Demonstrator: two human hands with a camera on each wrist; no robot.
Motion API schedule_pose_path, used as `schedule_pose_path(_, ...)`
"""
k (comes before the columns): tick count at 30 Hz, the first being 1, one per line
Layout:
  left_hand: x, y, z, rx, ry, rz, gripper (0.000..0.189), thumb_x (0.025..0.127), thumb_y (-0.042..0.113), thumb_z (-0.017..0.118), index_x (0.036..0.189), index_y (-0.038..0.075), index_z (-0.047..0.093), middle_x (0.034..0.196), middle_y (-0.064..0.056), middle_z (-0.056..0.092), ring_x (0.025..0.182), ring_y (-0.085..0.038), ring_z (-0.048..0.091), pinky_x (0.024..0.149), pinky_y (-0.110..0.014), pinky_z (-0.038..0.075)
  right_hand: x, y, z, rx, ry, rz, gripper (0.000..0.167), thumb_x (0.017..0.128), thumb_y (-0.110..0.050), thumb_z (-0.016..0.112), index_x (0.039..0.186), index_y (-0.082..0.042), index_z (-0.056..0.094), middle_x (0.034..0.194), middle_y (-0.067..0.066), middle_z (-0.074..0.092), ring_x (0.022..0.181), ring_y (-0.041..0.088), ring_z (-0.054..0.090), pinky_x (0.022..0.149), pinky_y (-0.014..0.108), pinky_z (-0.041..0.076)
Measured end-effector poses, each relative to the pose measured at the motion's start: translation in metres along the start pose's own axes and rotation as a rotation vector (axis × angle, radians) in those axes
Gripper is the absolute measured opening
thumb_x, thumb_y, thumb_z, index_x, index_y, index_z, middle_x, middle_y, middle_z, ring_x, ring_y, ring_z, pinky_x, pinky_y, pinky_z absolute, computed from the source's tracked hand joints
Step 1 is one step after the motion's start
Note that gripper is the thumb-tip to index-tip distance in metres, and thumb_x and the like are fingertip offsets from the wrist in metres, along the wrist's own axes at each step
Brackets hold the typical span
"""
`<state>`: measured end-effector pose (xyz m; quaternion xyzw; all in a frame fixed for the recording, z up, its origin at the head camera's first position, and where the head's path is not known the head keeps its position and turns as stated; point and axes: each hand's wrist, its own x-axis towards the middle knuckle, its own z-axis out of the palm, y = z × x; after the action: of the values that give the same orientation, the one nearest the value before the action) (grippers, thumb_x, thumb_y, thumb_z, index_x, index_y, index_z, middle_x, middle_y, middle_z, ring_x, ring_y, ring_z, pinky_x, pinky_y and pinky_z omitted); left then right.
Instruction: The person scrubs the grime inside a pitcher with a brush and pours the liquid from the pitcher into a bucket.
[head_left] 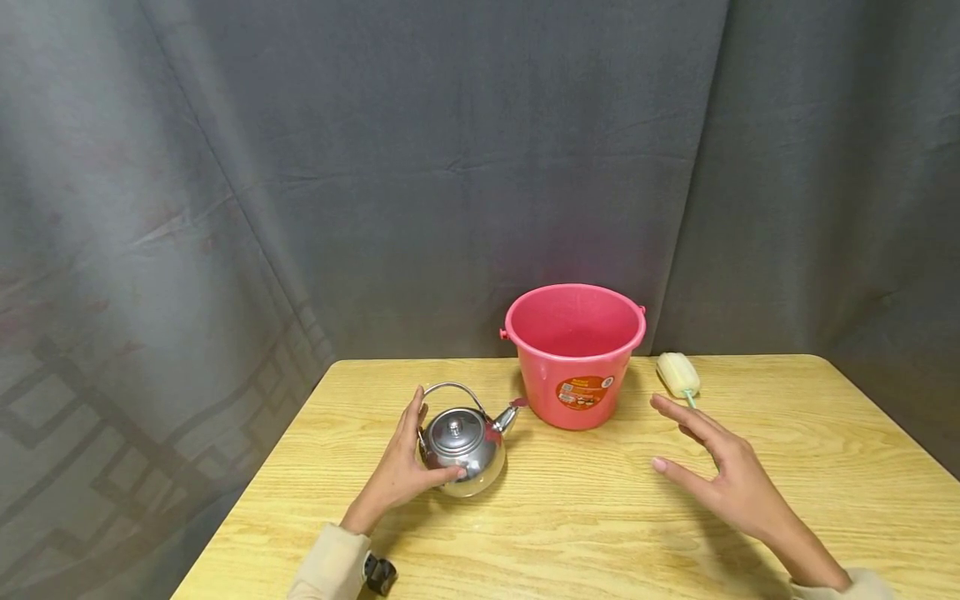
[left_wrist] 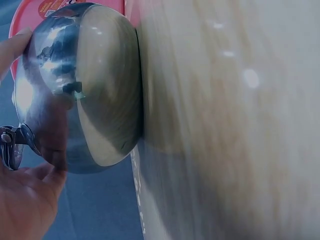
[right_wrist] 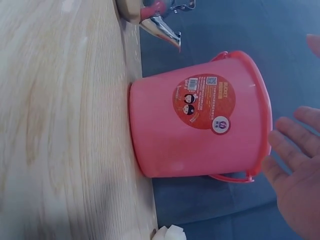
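A shiny steel kettle [head_left: 461, 450] with a lid, an arched handle and a spout pointing right stands on the table. My left hand [head_left: 405, 467] holds its left side, the thumb across the front of the body and the fingers around the back, near the foot of the handle. In the left wrist view, thumb and fingers touch the rounded kettle body [left_wrist: 75, 95] on opposite sides. My right hand [head_left: 731, 479] hovers over the table with its fingers extended and nothing in them. Left of that hand is a pink bucket [head_left: 573, 375], upright with an orange label.
A cream sponge brush [head_left: 678, 373] with a pale green handle lies at the table's back edge, right of the bucket. Grey curtains [head_left: 450, 167] hang behind the wooden table [head_left: 570, 533]. The kettle's spout ends close to the bucket's left side.
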<state>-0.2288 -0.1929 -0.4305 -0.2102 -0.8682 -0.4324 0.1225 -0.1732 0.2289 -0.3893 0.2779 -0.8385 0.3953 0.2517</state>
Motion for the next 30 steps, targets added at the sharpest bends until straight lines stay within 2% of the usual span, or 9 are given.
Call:
schedule_pose_path(7, 0.001, 0.000, 0.000, -0.037, -0.011, 0.005, 0.133, 0.059, 0.035, 0.094, 0.157, 0.025, 0.004, 0.158, -0.017, 0.016, 0.132, -0.032, 0.041, 0.109, -0.048, 0.029, 0.000, 0.000, 0.004, 0.009, -0.001, -0.026, 0.073, 0.076, 0.000, 0.080, 0.142, -0.011, 0.050, 0.140, 0.004, 0.052, 0.128, 0.005, 0.043, 0.098, 0.010, 0.034)
schedule_pose_path(11, 0.001, 0.000, 0.000, -0.035, -0.015, 0.005, 0.133, 0.058, 0.034, 0.094, 0.157, 0.025, 0.005, 0.158, -0.014, 0.016, 0.131, -0.029, 0.044, 0.110, -0.049, 0.027, 0.001, -0.001, 0.006, 0.028, 0.010, -0.049, 0.073, 0.074, 0.001, 0.081, 0.140, -0.007, 0.051, 0.139, 0.008, 0.054, 0.128, 0.005, 0.044, 0.098, 0.010, 0.034)
schedule_pose_path(17, 0.002, -0.001, 0.000, -0.030, -0.028, 0.012, 0.133, 0.058, 0.031, 0.095, 0.157, 0.025, 0.005, 0.159, -0.013, 0.014, 0.131, -0.026, 0.044, 0.111, -0.052, 0.025, 0.002, -0.004, 0.010, 0.026, -0.006, -0.061, 0.072, 0.074, 0.002, 0.080, 0.139, -0.005, 0.051, 0.139, 0.002, 0.054, 0.127, 0.005, 0.046, 0.098, 0.010, 0.035)
schedule_pose_path(30, 0.002, 0.000, 0.001, -0.062, -0.057, 0.041, 0.131, 0.059, 0.031, 0.094, 0.157, 0.021, 0.008, 0.158, -0.016, 0.013, 0.132, -0.031, 0.043, 0.109, -0.053, 0.028, 0.004, -0.010, 0.017, 0.040, -0.033, -0.057, 0.068, 0.077, 0.000, 0.078, 0.139, -0.003, 0.051, 0.138, 0.008, 0.054, 0.127, 0.006, 0.045, 0.098, 0.012, 0.035)
